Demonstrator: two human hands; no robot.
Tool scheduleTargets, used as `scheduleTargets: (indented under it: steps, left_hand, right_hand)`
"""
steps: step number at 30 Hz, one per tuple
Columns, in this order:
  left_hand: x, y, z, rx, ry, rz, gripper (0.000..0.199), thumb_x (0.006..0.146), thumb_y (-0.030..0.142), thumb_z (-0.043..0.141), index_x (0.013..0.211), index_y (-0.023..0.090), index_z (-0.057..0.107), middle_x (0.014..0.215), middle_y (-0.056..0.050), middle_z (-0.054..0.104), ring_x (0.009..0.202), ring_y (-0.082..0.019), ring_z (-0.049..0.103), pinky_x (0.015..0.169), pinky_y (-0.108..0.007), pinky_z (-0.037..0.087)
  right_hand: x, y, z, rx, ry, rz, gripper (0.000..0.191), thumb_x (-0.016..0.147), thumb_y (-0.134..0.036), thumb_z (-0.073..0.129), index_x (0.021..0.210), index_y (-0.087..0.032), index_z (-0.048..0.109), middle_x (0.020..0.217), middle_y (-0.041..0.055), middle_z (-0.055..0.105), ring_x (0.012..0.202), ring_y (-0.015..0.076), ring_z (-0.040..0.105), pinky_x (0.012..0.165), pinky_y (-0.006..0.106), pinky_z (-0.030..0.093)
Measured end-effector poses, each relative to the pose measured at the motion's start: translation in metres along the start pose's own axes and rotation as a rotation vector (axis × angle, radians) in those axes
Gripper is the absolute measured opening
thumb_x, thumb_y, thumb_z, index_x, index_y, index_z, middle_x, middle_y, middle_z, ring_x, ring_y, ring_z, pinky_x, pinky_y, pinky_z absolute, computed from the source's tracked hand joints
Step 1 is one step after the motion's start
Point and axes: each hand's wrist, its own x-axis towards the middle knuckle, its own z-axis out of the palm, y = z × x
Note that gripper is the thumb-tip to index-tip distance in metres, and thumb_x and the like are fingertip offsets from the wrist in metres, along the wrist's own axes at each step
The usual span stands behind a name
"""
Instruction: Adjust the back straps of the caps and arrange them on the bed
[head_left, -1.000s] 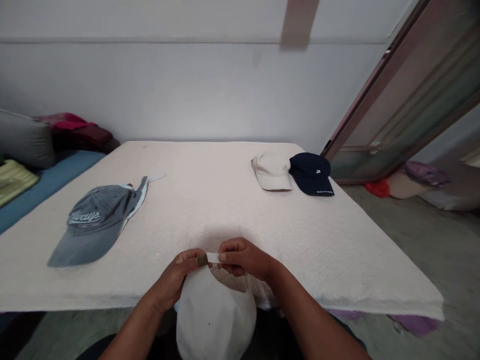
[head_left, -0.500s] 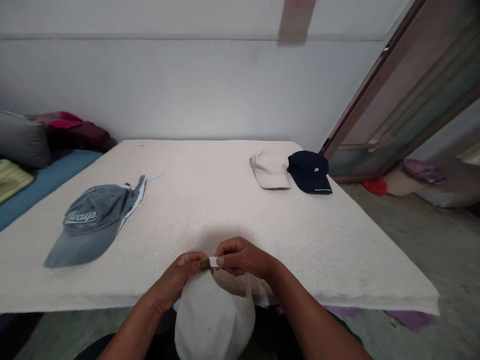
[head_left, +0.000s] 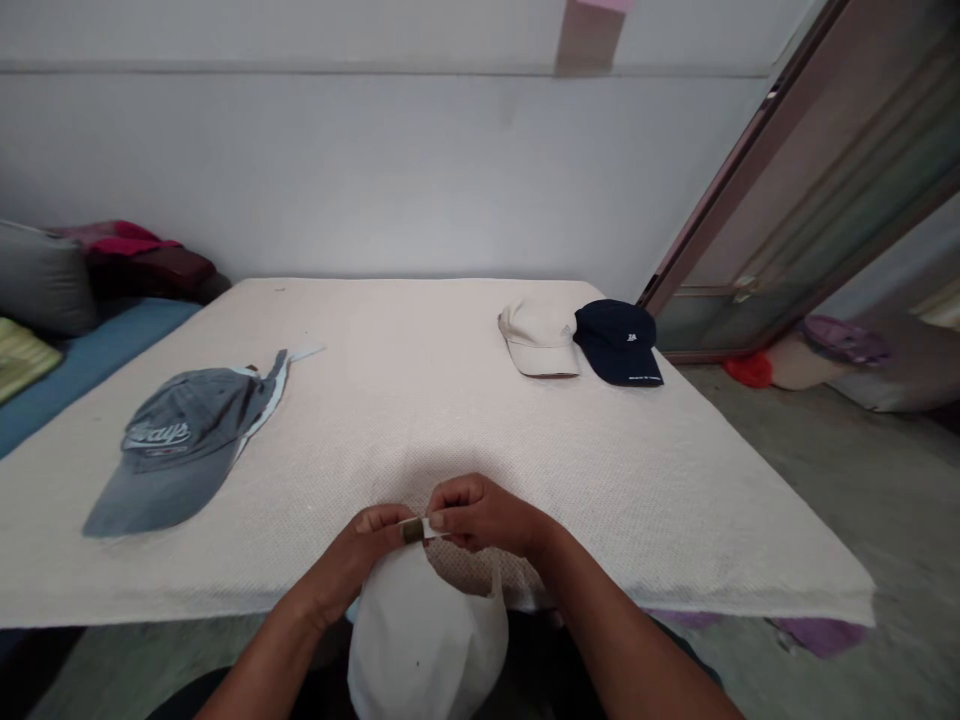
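Note:
A white cap hangs at the near edge of the table, its back opening facing up. My left hand pinches the brass-coloured buckle at one side of that opening. The white strap runs from the buckle into the fingertips of my right hand, which are closed on it. Both hands are close together, with the buckle between them. A grey cap with white lettering lies at the left of the table.
The table has a cream cloth. A beige cap and a navy cap lie side by side at its back right. A grey pillow is at the far left, and a door frame stands to the right.
My right hand has shifted very slightly left, and the buckle now sits a little closer to its fingertips. The view has moved slightly; the caps on the table stay in place.

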Motion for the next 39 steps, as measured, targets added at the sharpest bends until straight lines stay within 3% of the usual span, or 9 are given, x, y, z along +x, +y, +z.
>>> scheduleTargets:
  steps: [19, 24, 29, 34, 39]
  left_hand:
    - [-0.003, 0.007, 0.01, 0.087, 0.016, 0.0, 0.017, 0.07, 0.032, 0.071, 0.07, 0.015, 0.068, 0.054, 0.001, 0.059, 0.044, -0.009, 0.045, 0.046, -0.021, 0.03]
    - [0.0, 0.005, 0.005, -0.015, -0.015, 0.036, 0.014, 0.071, 0.029, 0.07, 0.071, 0.016, 0.067, 0.057, 0.001, 0.06, 0.047, -0.009, 0.047, 0.049, -0.021, 0.033]
    - [-0.001, 0.003, 0.003, -0.048, -0.066, 0.04, 0.016, 0.072, 0.025, 0.068, 0.083, 0.014, 0.071, 0.073, -0.005, 0.068, 0.065, -0.016, 0.059, 0.062, -0.024, 0.041]
    - [-0.001, 0.003, 0.006, -0.069, -0.088, 0.037, 0.021, 0.072, 0.024, 0.069, 0.09, 0.014, 0.073, 0.077, -0.008, 0.071, 0.07, -0.018, 0.061, 0.067, -0.026, 0.043]
    - [-0.001, 0.005, 0.005, -0.122, -0.112, 0.047, 0.018, 0.073, 0.024, 0.067, 0.086, 0.013, 0.072, 0.073, -0.008, 0.07, 0.067, -0.017, 0.061, 0.067, -0.026, 0.044]
  right_hand:
    - [0.002, 0.0, 0.004, 0.042, 0.02, 0.009, 0.01, 0.074, -0.024, 0.062, 0.073, -0.015, 0.058, 0.049, -0.0067, 0.042, 0.044, 0.0053, 0.035, 0.042, 0.019, 0.027]
    - [0.004, 0.0, 0.007, 0.077, 0.073, -0.003, 0.011, 0.075, -0.023, 0.062, 0.081, -0.016, 0.057, 0.054, -0.0066, 0.044, 0.045, 0.0049, 0.036, 0.043, 0.018, 0.028]
    - [0.006, 0.004, 0.007, 0.093, 0.052, -0.034, 0.026, 0.077, -0.02, 0.059, 0.102, -0.019, 0.057, 0.057, -0.0064, 0.046, 0.047, 0.0059, 0.039, 0.043, 0.018, 0.027]
    - [0.007, 0.006, 0.007, 0.1, 0.003, -0.089, 0.024, 0.079, -0.025, 0.061, 0.102, -0.018, 0.059, 0.059, -0.0059, 0.047, 0.048, 0.0051, 0.037, 0.044, 0.018, 0.028]
    - [0.003, 0.006, 0.005, 0.074, 0.012, -0.139, 0.027, 0.086, -0.034, 0.055, 0.105, -0.016, 0.059, 0.068, -0.0016, 0.053, 0.054, 0.0069, 0.046, 0.049, 0.02, 0.035]
